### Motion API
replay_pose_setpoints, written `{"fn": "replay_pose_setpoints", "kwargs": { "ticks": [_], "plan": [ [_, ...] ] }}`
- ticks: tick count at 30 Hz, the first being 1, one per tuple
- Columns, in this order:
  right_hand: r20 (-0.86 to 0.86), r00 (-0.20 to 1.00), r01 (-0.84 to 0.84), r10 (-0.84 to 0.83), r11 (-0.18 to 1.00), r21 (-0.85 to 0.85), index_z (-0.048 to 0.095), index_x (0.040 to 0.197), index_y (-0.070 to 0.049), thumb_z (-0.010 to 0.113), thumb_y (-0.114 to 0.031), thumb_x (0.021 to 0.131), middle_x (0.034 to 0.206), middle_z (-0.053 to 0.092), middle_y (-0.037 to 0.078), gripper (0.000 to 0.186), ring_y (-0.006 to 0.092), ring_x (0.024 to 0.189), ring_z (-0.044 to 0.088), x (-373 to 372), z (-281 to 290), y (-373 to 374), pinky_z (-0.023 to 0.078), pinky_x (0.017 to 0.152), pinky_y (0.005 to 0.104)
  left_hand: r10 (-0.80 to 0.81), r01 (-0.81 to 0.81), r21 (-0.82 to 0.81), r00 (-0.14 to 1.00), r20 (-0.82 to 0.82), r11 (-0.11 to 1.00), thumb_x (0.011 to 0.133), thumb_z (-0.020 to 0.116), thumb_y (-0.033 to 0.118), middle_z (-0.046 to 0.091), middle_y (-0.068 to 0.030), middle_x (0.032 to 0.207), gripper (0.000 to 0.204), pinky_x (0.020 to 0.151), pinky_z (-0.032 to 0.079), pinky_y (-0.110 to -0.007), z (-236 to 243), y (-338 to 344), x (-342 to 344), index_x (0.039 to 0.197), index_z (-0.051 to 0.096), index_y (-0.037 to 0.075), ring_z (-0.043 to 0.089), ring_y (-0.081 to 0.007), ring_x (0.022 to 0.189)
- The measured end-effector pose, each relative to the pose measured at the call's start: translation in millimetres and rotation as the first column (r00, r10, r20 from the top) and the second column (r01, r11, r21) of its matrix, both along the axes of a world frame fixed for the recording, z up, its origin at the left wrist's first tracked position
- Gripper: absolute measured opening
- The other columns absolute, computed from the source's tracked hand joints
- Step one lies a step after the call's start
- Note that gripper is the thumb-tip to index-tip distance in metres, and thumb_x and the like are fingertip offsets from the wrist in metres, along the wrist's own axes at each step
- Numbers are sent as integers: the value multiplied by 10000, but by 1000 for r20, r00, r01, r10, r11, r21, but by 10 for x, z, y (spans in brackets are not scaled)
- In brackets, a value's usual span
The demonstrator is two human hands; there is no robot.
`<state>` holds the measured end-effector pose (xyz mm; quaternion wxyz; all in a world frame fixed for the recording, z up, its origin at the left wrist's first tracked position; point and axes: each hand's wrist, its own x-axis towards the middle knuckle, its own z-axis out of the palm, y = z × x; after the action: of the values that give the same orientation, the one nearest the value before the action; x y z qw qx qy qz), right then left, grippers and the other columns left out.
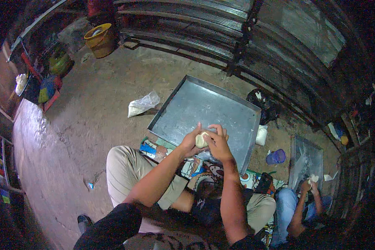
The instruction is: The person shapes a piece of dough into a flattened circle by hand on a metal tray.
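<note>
A pale lump of what looks like dough (201,140) is held between my two hands, over the near part of a large square metal tray (208,106) on the floor. My left hand (191,143) cups it from the left, thumb up at its side. My right hand (216,141) grips it from the right, with the thumb over it and the fingers curved beyond. The side of the lump under my fingers is hidden. The tray's near edge rests by a patterned mat (154,150) at my crossed legs.
A clear bag of white powder (139,107) lies left of the tray. Right are a black bag (268,109), a white bag (261,135), a purple cup (276,157) and a co-worker's hands (310,183) at another tray (298,154). A bucket (101,43) stands by dark racks (183,21).
</note>
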<state>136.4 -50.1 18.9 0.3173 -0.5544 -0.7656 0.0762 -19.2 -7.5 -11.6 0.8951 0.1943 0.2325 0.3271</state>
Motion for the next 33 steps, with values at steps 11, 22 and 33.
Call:
{"fn": "replay_pose_setpoints", "kwargs": {
  "ticks": [11,22,33],
  "plan": [
    [-780,533,-426,-328,693,-582,300,1479,-48,738,-280,882,1402,445,160,776,279,1263,485,-80,-331,51,425,1034,400,369,-323,182,849,-379,929,917,671,388,576,-26,657,357,522,459,-298,190,54,22,761,587,78,569,-128,583],
    [-878,274,-592,-394,650,-476,512,1312,-26,479,-303,1025,1176,615,65,400,177,1025,634,-299,-104,-76,543,831,324,403,-87,805,894,-197,587,1036,149,550,657,-120,1154,688,963,460,-380,-46,79,-1,1350,501,49,625,-227,1043],
    [-353,926,13,-130,949,-315,636,1074,19,496,-287,980,912,689,172,350,320,835,671,-418,-80,-112,512,761,419,573,-53,823,743,-346,565,1053,328,438,706,-141,978,558,858,508,-362,55,-62,8,1204,664,18,653,-213,913]
  ]
}}
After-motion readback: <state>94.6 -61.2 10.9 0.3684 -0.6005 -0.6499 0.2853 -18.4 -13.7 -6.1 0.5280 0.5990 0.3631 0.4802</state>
